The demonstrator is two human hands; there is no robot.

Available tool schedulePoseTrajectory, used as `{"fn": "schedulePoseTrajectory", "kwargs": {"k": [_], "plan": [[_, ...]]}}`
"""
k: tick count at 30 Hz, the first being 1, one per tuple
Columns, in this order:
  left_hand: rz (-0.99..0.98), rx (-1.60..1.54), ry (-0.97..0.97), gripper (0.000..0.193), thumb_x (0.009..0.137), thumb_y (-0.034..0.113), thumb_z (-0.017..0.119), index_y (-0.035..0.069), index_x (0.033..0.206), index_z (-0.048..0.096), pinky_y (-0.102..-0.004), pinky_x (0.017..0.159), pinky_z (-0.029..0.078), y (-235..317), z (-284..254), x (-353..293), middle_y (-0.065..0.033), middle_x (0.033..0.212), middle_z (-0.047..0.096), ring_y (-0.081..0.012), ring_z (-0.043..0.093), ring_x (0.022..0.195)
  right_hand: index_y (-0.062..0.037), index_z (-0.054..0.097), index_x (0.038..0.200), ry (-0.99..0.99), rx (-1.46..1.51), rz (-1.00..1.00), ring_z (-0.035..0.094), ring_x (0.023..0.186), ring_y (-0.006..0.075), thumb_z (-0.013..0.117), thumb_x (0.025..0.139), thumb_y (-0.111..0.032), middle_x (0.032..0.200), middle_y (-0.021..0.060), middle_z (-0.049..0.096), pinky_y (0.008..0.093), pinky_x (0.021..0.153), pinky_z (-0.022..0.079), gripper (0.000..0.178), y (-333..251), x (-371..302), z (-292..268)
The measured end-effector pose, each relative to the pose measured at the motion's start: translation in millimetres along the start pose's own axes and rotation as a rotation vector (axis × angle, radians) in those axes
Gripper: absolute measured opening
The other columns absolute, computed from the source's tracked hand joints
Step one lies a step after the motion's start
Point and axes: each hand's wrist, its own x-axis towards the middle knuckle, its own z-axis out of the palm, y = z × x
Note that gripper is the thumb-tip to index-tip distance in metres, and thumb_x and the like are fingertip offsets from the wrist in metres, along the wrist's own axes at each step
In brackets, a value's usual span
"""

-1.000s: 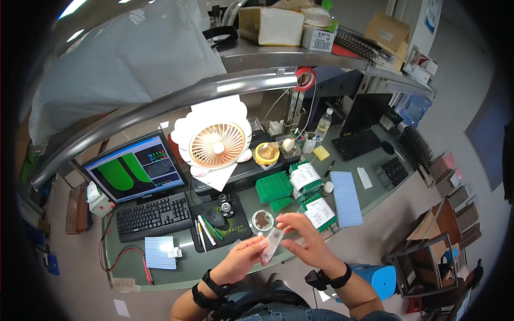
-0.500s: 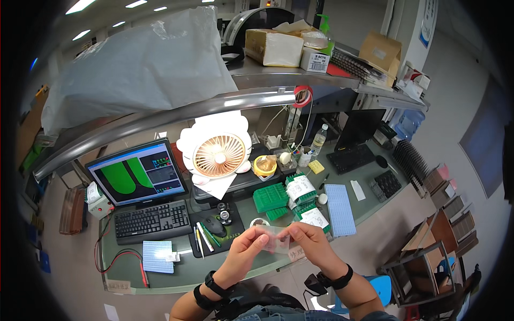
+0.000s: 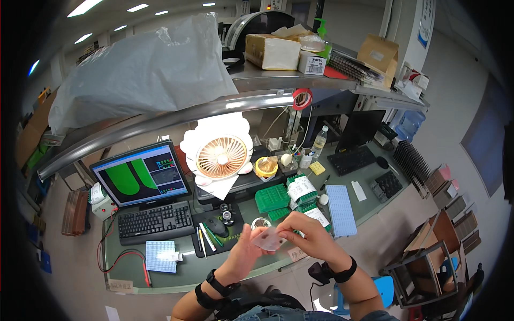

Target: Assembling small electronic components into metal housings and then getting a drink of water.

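Both my hands hold a small clear plastic packet [image 3: 269, 239] above the front edge of the desk [image 3: 176, 273]. My left hand [image 3: 245, 252] grips its left side and my right hand [image 3: 306, 238] pinches its right side. Just behind the packet, a small round clear dish [image 3: 261, 223] lies on the desk. Each of my wrists carries a black band. What is inside the packet is too small to tell.
Green trays [image 3: 272, 198] and labelled bundles [image 3: 302, 188] lie behind my hands, a pale blue tray [image 3: 340, 210] to the right. A mouse [image 3: 216, 226], keyboard [image 3: 154, 221], monitor [image 3: 140, 173] and desk fan [image 3: 222, 157] stand left and behind. A shelf [image 3: 257, 80] with boxes hangs overhead.
My head has tilted up, so the desk sits lower in view. My hands stayed together on the packet and drew slightly nearer to me, away from the round dish.
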Motion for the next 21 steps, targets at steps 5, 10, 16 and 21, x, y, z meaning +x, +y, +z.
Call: {"fn": "schedulePoseTrajectory", "kwargs": {"k": [5,10,16,21], "plan": [[0.241,0.563,0.064,0.028,0.100,0.023,0.045,0.001,0.112,0.057,-0.0294,0.083,0.047,-2,-1,1,-0.0069,0.099,0.063,-0.0142,0.059,0.092,-0.0039,0.062,0.100,0.084,-0.057,0.104,0.058,0.079,0.0199,0.062,0.088,-0.013,0.088,0.0079,0.060,0.0300,0.069,0.046,0.015,-18,5,3],[0.256,0.429,0.121,0.024,0.098,0.019,0.049,-0.001,0.109,0.058,-0.0280,0.082,0.046,-1,9,-4,-0.0056,0.094,0.064,-0.0140,0.060,0.090,-0.0016,0.062,0.097,0.011,0.057,0.189,0.057,0.073,0.0144,0.062,0.091,-0.019,0.083,0.0064,0.062,0.0279,0.067,0.046,0.018,-7,-5,-2],[0.240,0.624,0.007,0.022,0.098,0.020,0.049,0.001,0.107,0.057,-0.0294,0.082,0.046,0,5,1,-0.0067,0.098,0.060,-0.0163,0.059,0.092,-0.0004,0.063,0.091,-0.049,0.234,0.296,0.056,0.072,0.0109,0.063,0.090,-0.017,0.080,0.0037,0.062,0.0252,0.067,0.045,0.016,-8,-3,-6],[0.216,0.342,0.042,0.021,0.100,0.021,0.046,0.002,0.103,0.053,-0.0295,0.081,0.046,-11,5,8,-0.0062,0.097,0.058,-0.0151,0.058,0.089,-0.0014,0.063,0.089,0.067,-0.066,0.107,0.055,0.076,0.0083,0.064,0.089,-0.012,0.080,0.0008,0.062,0.0240,0.070,0.044,0.011,-10,2,-3]]}}
